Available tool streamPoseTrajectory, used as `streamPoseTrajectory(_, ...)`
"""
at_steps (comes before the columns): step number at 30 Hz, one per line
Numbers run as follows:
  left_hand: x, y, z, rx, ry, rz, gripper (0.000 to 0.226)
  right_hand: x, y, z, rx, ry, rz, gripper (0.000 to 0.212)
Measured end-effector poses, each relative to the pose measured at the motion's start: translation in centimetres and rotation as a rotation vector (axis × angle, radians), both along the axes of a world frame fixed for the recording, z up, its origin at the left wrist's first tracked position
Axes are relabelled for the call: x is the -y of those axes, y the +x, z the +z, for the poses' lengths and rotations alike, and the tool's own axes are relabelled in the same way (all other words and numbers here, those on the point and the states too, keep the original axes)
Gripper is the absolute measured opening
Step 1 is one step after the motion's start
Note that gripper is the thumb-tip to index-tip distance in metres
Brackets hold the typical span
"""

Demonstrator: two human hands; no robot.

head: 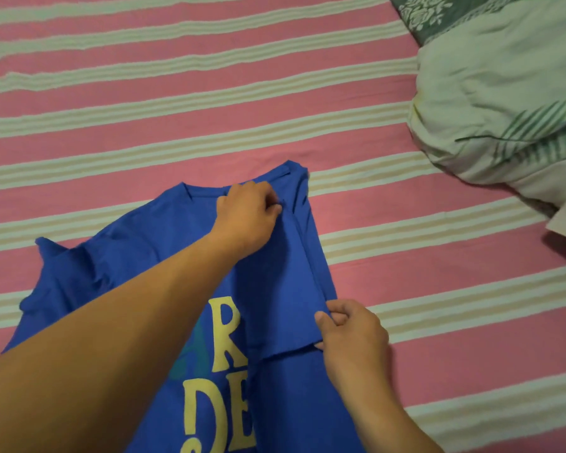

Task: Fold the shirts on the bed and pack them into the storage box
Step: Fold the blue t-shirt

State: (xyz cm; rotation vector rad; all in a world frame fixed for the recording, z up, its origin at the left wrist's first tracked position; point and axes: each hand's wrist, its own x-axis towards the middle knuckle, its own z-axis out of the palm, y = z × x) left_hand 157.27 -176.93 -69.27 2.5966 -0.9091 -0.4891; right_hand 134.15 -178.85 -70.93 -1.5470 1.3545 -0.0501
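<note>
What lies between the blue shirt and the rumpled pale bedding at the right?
In the head view, only bare striped bedsheet separates the blue shirt from the pale bedding.

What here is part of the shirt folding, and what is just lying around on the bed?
Part of the job:
- blue shirt, its right side folded in
- left hand, pinching the shirt near the collar
- right hand, pinching the folded sleeve's edge

Just lying about:
- striped bedsheet under the shirt
- pale green bedding bunched at the right
- no storage box in view
</note>
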Motion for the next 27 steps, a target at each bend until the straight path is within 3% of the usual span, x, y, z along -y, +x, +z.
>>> streamPoseTrajectory(2, -0.1, -0.2, 0.3, -0.03, -0.012, 0.051, 0.021, 0.1, -0.5, 0.2, -0.017, -0.048, 0.013, 0.021)
streamPoseTrajectory(5, -1.0, 0.3, -0.1, 0.034, 0.224, 0.132, 0.045, 0.3, -0.8, 0.8, -0.092, -0.134, 0.128, 0.013)
streamPoseTrajectory(8, -2.0, 1.0, -0.5, 0.058, 0.202, 0.308, 0.04, 1.3, -0.1, 1.7, -0.115, -0.297, 0.242, 0.017)
streamPoseTrajectory(12, -3.3, 1.9, -1.1, -0.061, 0.276, 0.311, 0.028, 5.7, 3.1, 1.4, -0.026, -0.332, 0.288, 0.018)
streamPoseTrajectory(17, -5.0, 2.9, -0.5, 0.0, 0.136, 0.44, 0.01, 13.1, 10.8, 0.1, 0.043, -0.413, 0.553, 0.037)
streamPoseTrajectory(22, -6.4, 3.4, -2.5, -0.19, 0.0, 0.383, 0.034, 16.9, 18.2, -0.1, 0.033, -0.495, 0.915, 0.049)
streamPoseTrajectory(24, -6.9, 3.4, -2.4, -0.3, -0.147, 0.435, 0.036, 17.4, 20.7, -0.2, -0.012, -0.492, 1.015, 0.045)
streamPoseTrajectory(27, -8.2, 3.4, -2.4, -0.421, -0.298, 0.441, 0.028, 17.4, 22.7, -0.2, -0.006, -0.457, 1.003, 0.011)
